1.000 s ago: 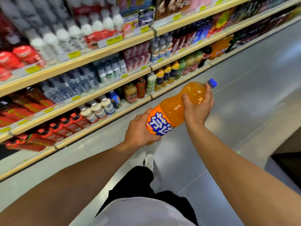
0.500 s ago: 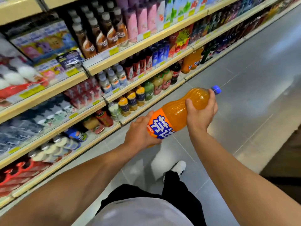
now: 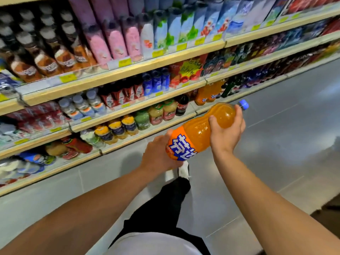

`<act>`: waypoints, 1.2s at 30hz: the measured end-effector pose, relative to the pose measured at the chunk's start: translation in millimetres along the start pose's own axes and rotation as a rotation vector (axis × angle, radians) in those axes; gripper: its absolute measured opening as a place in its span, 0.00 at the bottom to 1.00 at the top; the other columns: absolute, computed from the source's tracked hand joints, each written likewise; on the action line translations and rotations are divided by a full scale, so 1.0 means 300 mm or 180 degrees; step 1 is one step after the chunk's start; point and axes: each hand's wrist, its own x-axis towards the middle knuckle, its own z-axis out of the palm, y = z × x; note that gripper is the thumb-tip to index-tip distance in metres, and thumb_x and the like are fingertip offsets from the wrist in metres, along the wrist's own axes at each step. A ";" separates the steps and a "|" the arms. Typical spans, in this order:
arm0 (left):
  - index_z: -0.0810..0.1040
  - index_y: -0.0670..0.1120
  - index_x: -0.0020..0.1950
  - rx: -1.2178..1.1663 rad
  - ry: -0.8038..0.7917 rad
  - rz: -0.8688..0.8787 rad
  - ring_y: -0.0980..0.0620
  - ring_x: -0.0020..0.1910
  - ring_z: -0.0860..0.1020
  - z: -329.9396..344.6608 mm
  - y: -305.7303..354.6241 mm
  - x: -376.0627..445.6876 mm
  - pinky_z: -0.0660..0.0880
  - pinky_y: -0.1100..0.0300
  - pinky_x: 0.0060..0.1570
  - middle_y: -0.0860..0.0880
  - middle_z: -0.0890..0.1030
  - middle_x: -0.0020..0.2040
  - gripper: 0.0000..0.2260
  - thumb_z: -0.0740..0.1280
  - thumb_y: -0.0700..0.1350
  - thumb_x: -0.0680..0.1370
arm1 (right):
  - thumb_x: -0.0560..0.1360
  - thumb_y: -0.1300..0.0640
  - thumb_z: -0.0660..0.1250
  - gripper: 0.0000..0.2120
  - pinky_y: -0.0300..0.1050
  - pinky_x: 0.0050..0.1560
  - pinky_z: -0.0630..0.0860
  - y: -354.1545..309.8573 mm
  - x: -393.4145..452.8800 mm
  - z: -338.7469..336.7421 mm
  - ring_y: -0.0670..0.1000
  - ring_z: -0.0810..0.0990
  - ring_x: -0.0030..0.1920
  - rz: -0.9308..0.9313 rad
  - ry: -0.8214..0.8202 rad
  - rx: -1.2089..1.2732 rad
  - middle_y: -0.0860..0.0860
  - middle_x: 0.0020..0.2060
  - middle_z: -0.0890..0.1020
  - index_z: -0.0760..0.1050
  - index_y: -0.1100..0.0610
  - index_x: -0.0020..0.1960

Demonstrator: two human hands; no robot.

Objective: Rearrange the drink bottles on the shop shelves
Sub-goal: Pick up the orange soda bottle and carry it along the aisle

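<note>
Both your hands grip one large orange plastic soda bottle [image 3: 204, 128] sideways: left hand [image 3: 158, 155] wraps its base, right hand [image 3: 227, 129] clasps its shoulder beside the wooden-edged shelves [image 3: 128, 70]

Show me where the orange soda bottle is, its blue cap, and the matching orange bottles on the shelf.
orange soda bottle [image 3: 197, 133]: head view, on its orange body above the label.
blue cap [image 3: 244, 104]: head view, on the cap's side.
orange bottles on the shelf [image 3: 207, 92]: head view, on the body of one.
</note>
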 end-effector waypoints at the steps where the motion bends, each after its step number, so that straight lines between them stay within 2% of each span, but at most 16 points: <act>1: 0.57 0.58 0.78 -0.0068 -0.0015 -0.0062 0.46 0.63 0.74 0.035 0.028 0.065 0.76 0.46 0.61 0.50 0.75 0.66 0.53 0.76 0.67 0.57 | 0.73 0.52 0.74 0.36 0.47 0.66 0.69 0.012 0.085 0.008 0.56 0.69 0.70 -0.0018 -0.0056 -0.0018 0.53 0.74 0.63 0.61 0.44 0.76; 3: 0.57 0.54 0.80 -0.0185 0.0017 -0.0144 0.45 0.64 0.74 0.105 0.087 0.196 0.74 0.46 0.64 0.47 0.74 0.68 0.55 0.80 0.63 0.59 | 0.73 0.53 0.74 0.36 0.44 0.62 0.67 0.037 0.256 0.025 0.56 0.68 0.70 0.0004 -0.0159 -0.0088 0.54 0.74 0.62 0.61 0.45 0.77; 6: 0.60 0.52 0.79 -0.0178 0.0085 -0.0243 0.46 0.61 0.77 0.203 0.193 0.386 0.75 0.54 0.60 0.47 0.78 0.64 0.51 0.81 0.59 0.61 | 0.73 0.54 0.74 0.36 0.47 0.66 0.69 0.076 0.501 0.050 0.54 0.68 0.70 -0.0021 -0.0306 -0.0091 0.54 0.74 0.62 0.62 0.47 0.77; 8: 0.62 0.53 0.77 -0.0226 0.0052 -0.0348 0.47 0.60 0.77 0.247 0.265 0.496 0.74 0.57 0.58 0.47 0.78 0.63 0.48 0.81 0.59 0.62 | 0.73 0.54 0.74 0.37 0.47 0.62 0.72 0.102 0.647 0.063 0.51 0.69 0.66 0.0056 -0.0389 -0.0069 0.52 0.74 0.62 0.62 0.45 0.76; 11: 0.59 0.55 0.77 -0.0190 -0.0024 -0.0430 0.47 0.61 0.75 0.323 0.341 0.640 0.74 0.53 0.60 0.49 0.77 0.63 0.50 0.80 0.61 0.61 | 0.73 0.52 0.74 0.37 0.44 0.57 0.70 0.133 0.834 0.069 0.52 0.70 0.65 0.0114 -0.0446 -0.0301 0.51 0.74 0.63 0.60 0.42 0.77; 14: 0.60 0.54 0.76 -0.0136 0.0094 -0.0558 0.48 0.59 0.77 0.436 0.382 0.768 0.76 0.55 0.58 0.50 0.78 0.61 0.49 0.79 0.63 0.60 | 0.73 0.52 0.74 0.38 0.44 0.63 0.68 0.198 1.014 0.087 0.53 0.68 0.70 0.0075 -0.0537 -0.0354 0.52 0.74 0.64 0.60 0.45 0.77; 16: 0.61 0.54 0.75 -0.0347 0.0259 -0.0698 0.48 0.56 0.79 0.539 0.393 0.846 0.78 0.53 0.56 0.49 0.79 0.59 0.50 0.78 0.65 0.57 | 0.72 0.52 0.74 0.38 0.42 0.62 0.66 0.265 1.124 0.106 0.53 0.67 0.71 -0.0055 -0.0631 -0.0380 0.52 0.74 0.64 0.60 0.46 0.77; 18: 0.62 0.53 0.76 -0.0363 0.0363 -0.0793 0.47 0.56 0.79 0.644 0.395 0.935 0.78 0.53 0.56 0.48 0.79 0.58 0.51 0.78 0.63 0.58 | 0.72 0.53 0.74 0.38 0.39 0.59 0.63 0.351 1.241 0.142 0.53 0.66 0.71 -0.0147 -0.0762 -0.0374 0.52 0.74 0.64 0.61 0.46 0.77; 20: 0.63 0.53 0.77 -0.0435 0.0476 -0.0920 0.46 0.58 0.77 0.753 0.388 1.023 0.75 0.53 0.59 0.48 0.77 0.60 0.50 0.80 0.59 0.59 | 0.72 0.53 0.75 0.38 0.39 0.61 0.64 0.453 1.355 0.193 0.52 0.66 0.71 -0.0232 -0.0915 -0.0338 0.53 0.74 0.64 0.61 0.46 0.77; 23: 0.64 0.50 0.77 -0.0438 0.0622 -0.0958 0.45 0.59 0.77 0.920 0.348 1.175 0.72 0.55 0.59 0.45 0.78 0.61 0.49 0.83 0.54 0.60 | 0.69 0.50 0.75 0.39 0.49 0.69 0.67 0.627 1.501 0.284 0.54 0.67 0.71 -0.0428 -0.1020 -0.0266 0.54 0.72 0.66 0.62 0.45 0.76; 26: 0.67 0.49 0.76 -0.0622 0.0857 -0.0940 0.45 0.60 0.77 1.087 0.263 1.320 0.69 0.64 0.58 0.45 0.79 0.63 0.47 0.84 0.49 0.60 | 0.70 0.55 0.76 0.38 0.41 0.67 0.66 0.791 1.614 0.383 0.54 0.68 0.70 -0.0565 -0.1140 -0.0093 0.56 0.72 0.66 0.63 0.49 0.76; 28: 0.65 0.56 0.76 -0.0836 0.0991 -0.0929 0.49 0.63 0.75 1.193 0.183 1.414 0.71 0.60 0.63 0.49 0.76 0.67 0.48 0.83 0.53 0.60 | 0.69 0.56 0.76 0.37 0.40 0.67 0.67 0.900 1.685 0.452 0.53 0.67 0.71 -0.0726 -0.1135 0.0112 0.57 0.72 0.66 0.64 0.51 0.75; 30: 0.63 0.58 0.76 -0.0959 0.1135 -0.0816 0.49 0.65 0.73 1.286 0.088 1.519 0.71 0.54 0.65 0.50 0.74 0.68 0.48 0.81 0.57 0.59 | 0.68 0.58 0.76 0.37 0.32 0.67 0.65 1.002 1.748 0.524 0.52 0.66 0.71 -0.0873 -0.1107 0.0315 0.58 0.72 0.66 0.65 0.52 0.74; 33: 0.65 0.50 0.77 -0.0698 0.1426 -0.0471 0.50 0.61 0.74 1.390 -0.052 1.683 0.68 0.64 0.62 0.46 0.76 0.64 0.51 0.81 0.55 0.57 | 0.67 0.57 0.76 0.37 0.38 0.69 0.65 1.129 1.814 0.627 0.45 0.66 0.67 -0.1217 -0.0933 0.0493 0.57 0.70 0.67 0.66 0.53 0.73; 36: 0.65 0.47 0.78 -0.0503 0.1862 -0.0236 0.49 0.63 0.72 1.471 -0.183 1.834 0.63 0.67 0.65 0.44 0.75 0.66 0.50 0.80 0.52 0.57 | 0.66 0.57 0.76 0.37 0.30 0.64 0.64 1.221 1.856 0.726 0.41 0.66 0.64 -0.1631 -0.0771 0.0651 0.58 0.68 0.68 0.67 0.56 0.72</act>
